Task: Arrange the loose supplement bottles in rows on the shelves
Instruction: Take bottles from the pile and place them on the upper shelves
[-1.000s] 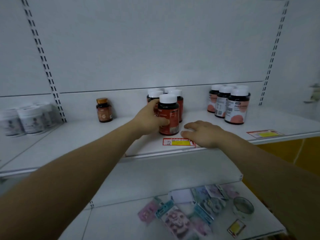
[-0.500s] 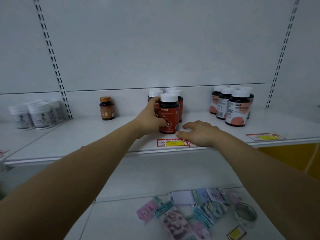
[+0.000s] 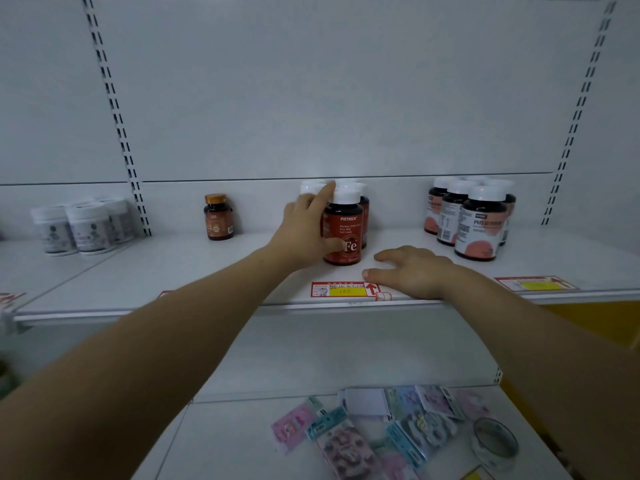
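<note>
Gripping a glossy round bottle (image 3: 347,226) is the left hand (image 3: 304,234); right hand (image 3: 412,271) rests flat on smooth shelf (image 3: 166,271).

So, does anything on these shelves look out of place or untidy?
Yes. One small brown bottle with an orange cap stands alone on the upper shelf, apart from the red-label bottles and the pink-label bottles. On the lower shelf, flat packets lie in a loose heap beside a tape roll, not in rows.

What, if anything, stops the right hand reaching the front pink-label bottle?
Likely yes, reachable: the right hand rests flat on the shelf, and only bare shelf lies between it and the front pink-label bottle to its right.
</note>
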Tool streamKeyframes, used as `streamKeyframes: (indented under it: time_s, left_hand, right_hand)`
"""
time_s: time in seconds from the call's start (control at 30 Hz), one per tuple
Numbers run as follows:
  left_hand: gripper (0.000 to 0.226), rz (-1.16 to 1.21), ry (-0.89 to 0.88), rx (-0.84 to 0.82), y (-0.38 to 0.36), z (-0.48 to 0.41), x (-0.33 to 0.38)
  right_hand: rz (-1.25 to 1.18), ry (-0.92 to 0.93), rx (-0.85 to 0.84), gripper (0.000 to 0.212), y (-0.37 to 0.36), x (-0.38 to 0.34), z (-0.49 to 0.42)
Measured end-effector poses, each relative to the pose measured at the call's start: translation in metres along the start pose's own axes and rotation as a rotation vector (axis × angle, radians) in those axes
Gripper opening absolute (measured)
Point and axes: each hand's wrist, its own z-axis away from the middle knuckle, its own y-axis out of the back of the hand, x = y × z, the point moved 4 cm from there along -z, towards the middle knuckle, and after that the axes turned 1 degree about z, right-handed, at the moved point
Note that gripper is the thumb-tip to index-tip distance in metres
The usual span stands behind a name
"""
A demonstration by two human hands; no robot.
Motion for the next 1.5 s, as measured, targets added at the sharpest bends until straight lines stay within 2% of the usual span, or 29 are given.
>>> streamKeyframes:
  time_s: [0.1,0.23,0.37,0.43,0.53,0.6,0.73,0.9,1.13,1.4,1.5]
  left_hand:
    - [0.098,-0.221,-0.048,0.087,0.002,-0.004,-0.001]
    - [0.098,-0.142,-0.065,0.095,0.002,-0.009,-0.006]
    - [0.092,-0.171,-0.121,0.140,0.000,-0.005,0.003]
    - [0.087,-0.062,-0.124,0.152,-0.003,-0.001,0.008]
    - [0.080,0.225,-0.040,0.118,-0.009,0.002,0.011]
    - [0.075,0.294,0.002,0.133,-0.009,0.001,0.011]
    - [0.071,0.321,0.042,0.179,0.000,0.006,0.004]
    - [0.078,0.345,0.109,0.188,0.009,0.012,-0.011]
    - [0.094,0.386,0.151,0.051,0.006,0.014,-0.007]
    - [0.090,0.473,0.177,0.065,0.005,0.016,-0.009]
    - [0.094,0.491,0.213,0.003,0.008,0.017,-0.008]
  right_hand:
    - [0.004,0.000,0.005,0.079,-0.001,0.001,0.000]
    - [0.011,-0.006,0.013,0.079,0.001,0.000,-0.001]
    - [0.018,0.001,0.002,0.078,0.000,0.001,0.001]
    - [0.018,0.003,0.004,0.078,0.000,0.001,0.001]
    - [0.013,0.006,0.005,0.079,0.000,0.001,0.001]
    - [0.013,0.006,0.003,0.079,0.000,0.001,0.001]
    - [0.005,0.007,0.004,0.078,0.000,0.001,0.002]
    - [0.009,0.005,0.008,0.077,0.000,0.000,0.001]
    - [0.009,0.006,0.007,0.076,0.000,0.001,0.001]
    - [0.004,0.005,0.013,0.076,0.000,0.001,0.002]
    - [0.008,0.007,0.020,0.075,0.002,0.000,0.004]
